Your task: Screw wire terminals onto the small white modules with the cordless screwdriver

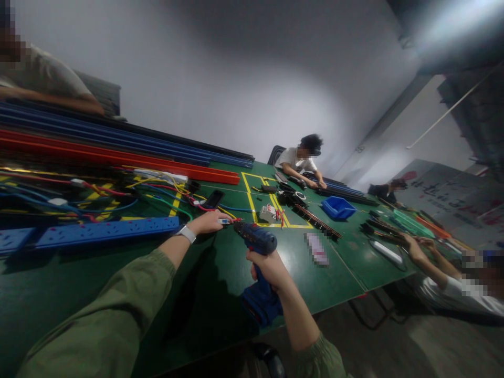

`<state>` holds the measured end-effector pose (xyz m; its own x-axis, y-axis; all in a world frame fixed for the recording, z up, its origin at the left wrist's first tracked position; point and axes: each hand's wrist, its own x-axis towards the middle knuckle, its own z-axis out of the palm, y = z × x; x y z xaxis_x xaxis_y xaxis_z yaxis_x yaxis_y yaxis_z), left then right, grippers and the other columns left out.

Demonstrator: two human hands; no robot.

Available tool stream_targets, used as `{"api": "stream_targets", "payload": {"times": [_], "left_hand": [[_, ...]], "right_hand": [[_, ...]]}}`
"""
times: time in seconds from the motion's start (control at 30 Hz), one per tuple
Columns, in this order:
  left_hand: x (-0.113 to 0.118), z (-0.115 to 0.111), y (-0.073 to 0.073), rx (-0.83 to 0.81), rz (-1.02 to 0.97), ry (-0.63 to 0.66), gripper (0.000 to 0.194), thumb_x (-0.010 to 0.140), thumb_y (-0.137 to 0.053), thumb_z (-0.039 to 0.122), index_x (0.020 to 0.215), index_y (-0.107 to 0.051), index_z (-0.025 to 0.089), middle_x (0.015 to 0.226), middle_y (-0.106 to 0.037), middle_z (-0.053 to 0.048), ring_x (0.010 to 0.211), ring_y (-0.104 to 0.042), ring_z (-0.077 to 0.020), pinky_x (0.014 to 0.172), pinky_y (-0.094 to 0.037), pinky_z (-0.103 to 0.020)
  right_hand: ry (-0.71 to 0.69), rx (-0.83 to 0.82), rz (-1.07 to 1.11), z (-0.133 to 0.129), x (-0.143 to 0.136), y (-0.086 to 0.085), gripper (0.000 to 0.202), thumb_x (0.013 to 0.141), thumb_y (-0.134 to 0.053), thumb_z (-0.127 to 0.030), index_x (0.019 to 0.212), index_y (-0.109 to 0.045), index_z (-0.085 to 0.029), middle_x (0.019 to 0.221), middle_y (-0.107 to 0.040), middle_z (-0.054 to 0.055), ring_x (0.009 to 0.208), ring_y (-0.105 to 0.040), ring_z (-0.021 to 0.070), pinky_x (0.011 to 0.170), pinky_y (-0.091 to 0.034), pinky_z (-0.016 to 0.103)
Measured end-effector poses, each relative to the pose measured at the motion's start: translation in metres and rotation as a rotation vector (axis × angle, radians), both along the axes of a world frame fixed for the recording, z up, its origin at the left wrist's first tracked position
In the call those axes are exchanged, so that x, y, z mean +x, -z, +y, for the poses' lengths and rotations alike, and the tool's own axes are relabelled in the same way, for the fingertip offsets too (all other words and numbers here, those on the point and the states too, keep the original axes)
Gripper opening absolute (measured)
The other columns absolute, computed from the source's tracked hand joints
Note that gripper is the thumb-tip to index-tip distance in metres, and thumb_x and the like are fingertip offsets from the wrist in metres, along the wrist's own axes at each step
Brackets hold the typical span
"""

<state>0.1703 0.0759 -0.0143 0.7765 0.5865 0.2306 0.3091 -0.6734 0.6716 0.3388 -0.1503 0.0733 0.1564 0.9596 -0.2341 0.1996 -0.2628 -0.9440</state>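
My right hand (270, 268) is wrapped round the handle of a blue cordless drill (258, 239), whose chuck points left. My left hand (207, 223), with a white watch on its wrist, is closed on a small white-and-blue piece (224, 221) just left of the chuck. Red shows between that piece and the drill; I cannot tell whether the drill tip touches it. Coloured wires (173, 194) run up to this spot from the left. Behind my left fingers lies a black phone-like item (213, 199). White circuit breakers (268, 211) with red wires stand beyond the drill.
Blue socket strips (106, 232) and an orange channel (157, 163) lie along the left of the green table (331, 283). Farther right are a blue bin (337, 208) and a dark strip (315, 219). Co-workers sit across, at left and at right; one person's hands (417, 249) work at right.
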Motion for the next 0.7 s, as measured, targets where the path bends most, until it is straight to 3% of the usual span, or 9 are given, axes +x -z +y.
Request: {"api": "stream_targets", "payload": {"times": [0.17,0.33,0.53,0.7], "left_hand": [[0.001,-0.001,-0.002,-0.004,0.008,0.016,0.041,0.076,-0.056,0.025,0.114,-0.071,0.021,0.111,-0.072,-0.005,0.106,-0.063,-0.0226,0.099,-0.042,-0.03],[0.001,-0.003,-0.004,0.012,0.014,0.022,0.04,0.077,-0.055,0.026,0.113,-0.071,0.021,0.11,-0.073,-0.004,0.105,-0.063,-0.0215,0.098,-0.043,-0.028],[0.0,0.0,0.002,0.085,0.067,-0.033,0.043,0.076,-0.053,0.026,0.115,-0.07,0.024,0.115,-0.071,-0.001,0.107,-0.062,-0.0202,0.097,-0.043,-0.026],[0.003,0.007,0.008,0.109,0.121,-0.063,0.044,0.076,-0.052,0.025,0.117,-0.069,0.028,0.121,-0.069,0.0,0.11,-0.062,-0.0202,0.098,-0.042,-0.026]], "right_hand": [[0.032,0.004,0.043,-0.001,-0.007,0.0,0.02,0.07,-0.066,-0.026,0.085,-0.056,-0.017,0.052,-0.053,-0.006,0.036,-0.051,0.0122,0.036,-0.038,0.023],[-0.009,-0.068,0.177,-0.009,-0.012,-0.003,0.038,0.073,-0.067,-0.032,0.105,-0.057,-0.016,0.082,-0.069,0.004,0.051,-0.066,0.0173,0.049,-0.052,0.029],[0.078,-0.096,0.158,-0.008,-0.021,0.001,0.023,0.072,-0.064,-0.028,0.09,-0.057,-0.016,0.052,-0.059,-0.001,0.047,-0.065,0.0202,0.048,-0.051,0.028],[0.13,-0.091,0.118,-0.006,-0.028,0.004,0.015,0.071,-0.06,-0.027,0.082,-0.055,-0.018,0.042,-0.053,-0.004,0.038,-0.058,0.0178,0.042,-0.046,0.026]]}}
